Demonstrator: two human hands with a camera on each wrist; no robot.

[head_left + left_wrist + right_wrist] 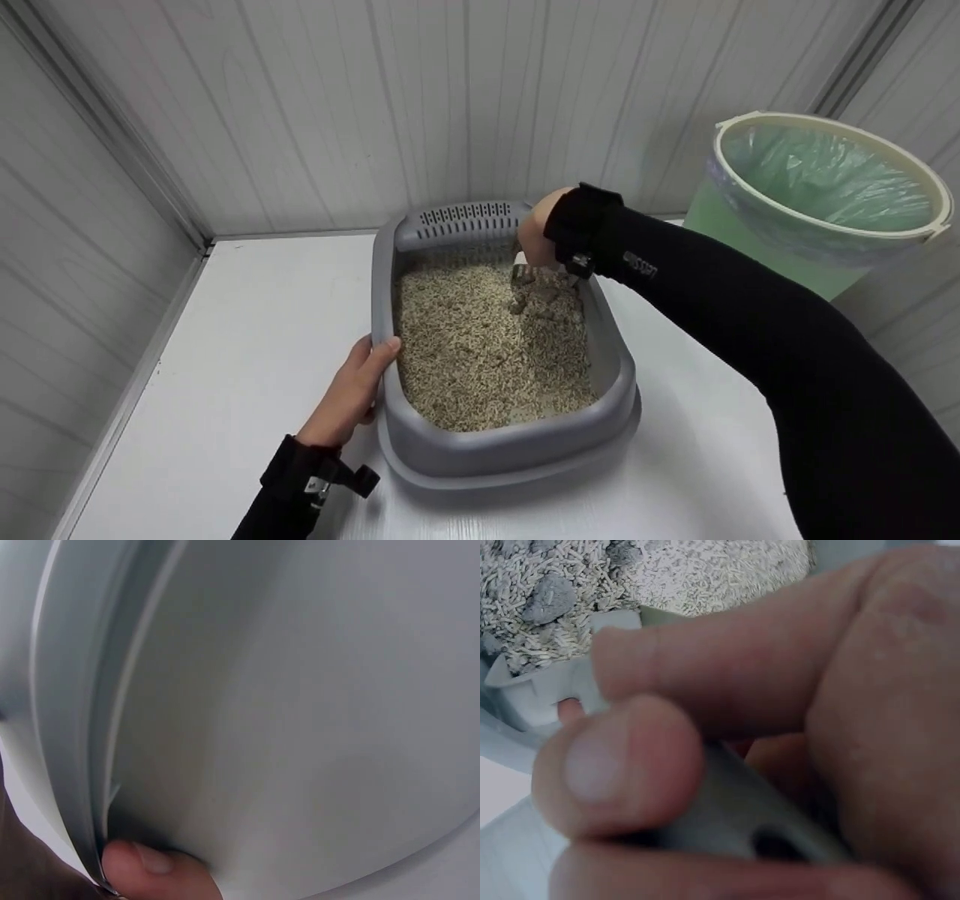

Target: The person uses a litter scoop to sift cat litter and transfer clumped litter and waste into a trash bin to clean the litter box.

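A grey litter box filled with pale pellet litter stands on the white table. My left hand grips its left rim, thumb over the edge; the thumb shows against the box's wall in the left wrist view. My right hand is at the far right corner of the box, fingers curled round the grey handle of a scoop. The scoop's head lies in the litter among grey clumps.
A cream bin lined with a green bag stands at the right, beyond the litter box. White panelled walls close in the table at the back and on the left. Bare white tabletop lies left of the box.
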